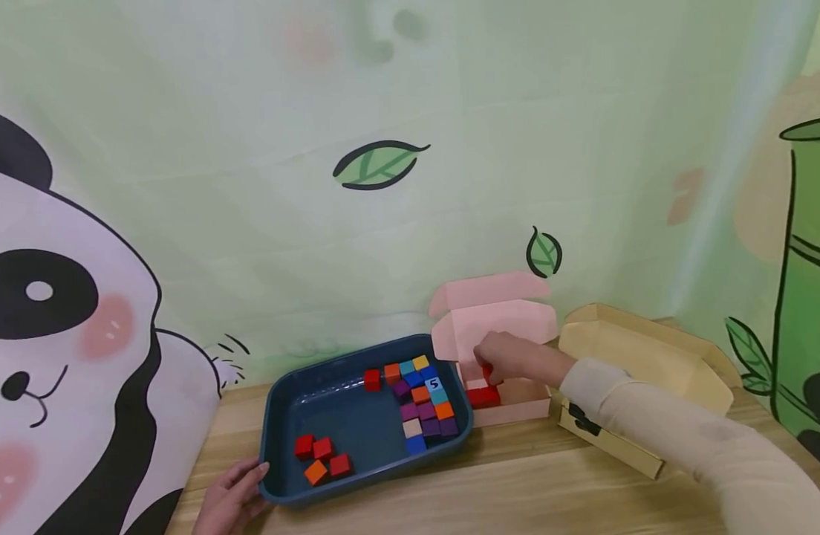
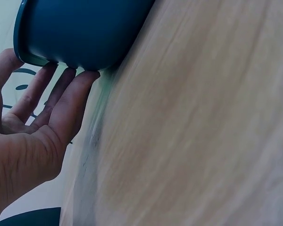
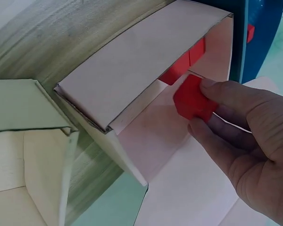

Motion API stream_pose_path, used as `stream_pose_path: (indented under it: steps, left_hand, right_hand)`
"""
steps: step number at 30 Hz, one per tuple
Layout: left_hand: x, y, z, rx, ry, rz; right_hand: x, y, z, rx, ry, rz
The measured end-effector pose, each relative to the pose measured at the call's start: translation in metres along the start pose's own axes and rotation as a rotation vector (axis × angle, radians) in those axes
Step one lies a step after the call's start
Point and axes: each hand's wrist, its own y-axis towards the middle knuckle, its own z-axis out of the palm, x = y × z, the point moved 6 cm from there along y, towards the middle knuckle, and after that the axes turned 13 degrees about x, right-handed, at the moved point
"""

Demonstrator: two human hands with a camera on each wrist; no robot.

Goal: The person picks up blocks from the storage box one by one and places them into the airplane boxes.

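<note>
My right hand [image 1: 513, 358] pinches a red cube [image 3: 193, 98] between thumb and fingers, inside the open pink cardboard box [image 1: 517, 411]. Red cubes [image 3: 175, 68] lie side by side against the box's front wall. At the left, my left hand [image 1: 231, 496] holds the near left corner of the dark blue tray [image 1: 366, 475], its thumb at the rim and its fingertips [image 2: 87, 77] against the outer wall. Inside the tray, several colored cubes [image 1: 420, 395] crowd the right side. A small group of red cubes [image 1: 323, 448] and an orange cube [image 1: 315, 472] sits at the left.
Right of the pink box stands an open tan cardboard box [image 1: 610, 446], partly covered by my right sleeve [image 1: 691, 438]. Everything rests on a wooden table [image 1: 517, 483]. Behind it hangs a green backdrop [image 1: 249, 223] with a printed panda and leaves.
</note>
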Motion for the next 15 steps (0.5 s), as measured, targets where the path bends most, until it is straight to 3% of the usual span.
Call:
stream_pose_path:
  steps: [5, 10, 15]
  left_hand:
    - [0.000, -0.002, -0.002, -0.005, -0.003, 0.009]
    - [0.002, -0.001, -0.001, -0.003, -0.013, 0.029]
    - [0.001, 0.000, -0.003, -0.014, -0.026, 0.017]
  right_hand:
    - [0.003, 0.010, 0.002, -0.037, -0.023, -0.003]
    - [0.006, 0.021, 0.008, 0.034, -0.025, 0.030]
    - [0.010, 0.029, 0.005, 0.054, -0.050, 0.012]
